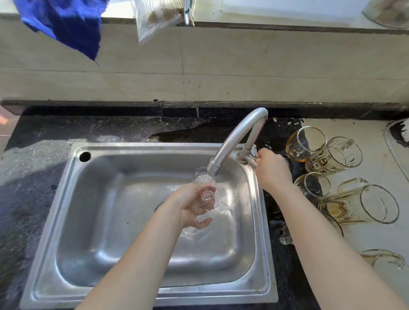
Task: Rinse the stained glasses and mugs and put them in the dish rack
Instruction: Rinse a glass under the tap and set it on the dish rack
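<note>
Stemmed glass (208,198): likely light, wet-slippery, fragile; best gripped low on the bowl.
Left hand (187,208): curled around the glass.
Right hand (272,169): gripping faucet handle (251,161).

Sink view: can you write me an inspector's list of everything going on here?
Surface: dark countertop, with a puddle behind the steel sink.
Job's things: stemmed glass under the faucet spout; brown-stained mugs and glasses right of the sink, several on their sides; dish rack not seen.
Clutter: blue cloth and plastic bag hanging off the ledge above.
Grips: left hand holds the stemmed glass; right hand grips the tap handle.
Cables: nothing seen.
Surroundings: beige tiled wall.
</note>
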Available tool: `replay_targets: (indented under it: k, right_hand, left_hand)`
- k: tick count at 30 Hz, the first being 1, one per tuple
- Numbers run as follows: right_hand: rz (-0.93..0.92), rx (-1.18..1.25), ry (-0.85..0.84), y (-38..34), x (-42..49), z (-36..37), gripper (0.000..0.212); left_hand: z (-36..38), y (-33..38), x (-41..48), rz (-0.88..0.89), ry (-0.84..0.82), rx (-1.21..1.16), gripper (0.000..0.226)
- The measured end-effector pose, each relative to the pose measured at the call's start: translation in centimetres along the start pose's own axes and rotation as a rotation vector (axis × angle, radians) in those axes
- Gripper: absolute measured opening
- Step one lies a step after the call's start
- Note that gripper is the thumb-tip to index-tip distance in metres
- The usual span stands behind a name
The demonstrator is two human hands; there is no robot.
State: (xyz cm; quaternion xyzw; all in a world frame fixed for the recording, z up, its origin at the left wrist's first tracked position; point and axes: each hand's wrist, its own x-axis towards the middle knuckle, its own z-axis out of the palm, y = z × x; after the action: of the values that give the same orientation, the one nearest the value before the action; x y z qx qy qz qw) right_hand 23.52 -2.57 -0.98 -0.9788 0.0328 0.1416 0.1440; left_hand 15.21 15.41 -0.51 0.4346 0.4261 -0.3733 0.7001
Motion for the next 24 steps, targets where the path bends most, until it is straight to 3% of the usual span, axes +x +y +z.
replay_targets:
  k: [5,8,11,14,17,21,24]
  right_hand:
    - [-0.256,-0.011,0.173,-0.5,-4.1,0.0,0.033]
    - [-0.502,0.035,0.065,-1.1,-6.3,1.4,0.056]
    - [-0.693,-0.147,-0.063,-1.2,-6.4,3.3,0.085]
    - [-0.753,-0.215,-0.092,-1.3,-6.5,4.5,0.082]
    - [-0.774,-0.14,-0.05,-1.0,-6.8,5.2,0.066]
    - [-0.611,0.023,-0.18,-0.4,-7.1,6.3,0.069]
    - [-0.545,0.195,-0.257,-0.3,-7.9,6.9,0.069]
  left_hand:
    - [-0.8,-0.3,-0.8,0.012,-0.019,0.163,0.016]
    - [-1.2,-0.8,-1.3,0.045,-0.036,0.32,0.012]
    - [-1.1,-0.7,-2.6,0.09,-0.013,0.522,0.011]
    - [-0.5,-0.4,-4.6,0.132,0.04,0.744,0.014]
    - [-0.2,-0.3,-5.9,0.202,0.127,0.786,0.013]
    - [-0.6,-0.2,-7.0,0.351,0.189,0.764,0.032]
    - [-1.2,-0.4,-7.4,0.503,0.155,0.791,0.029]
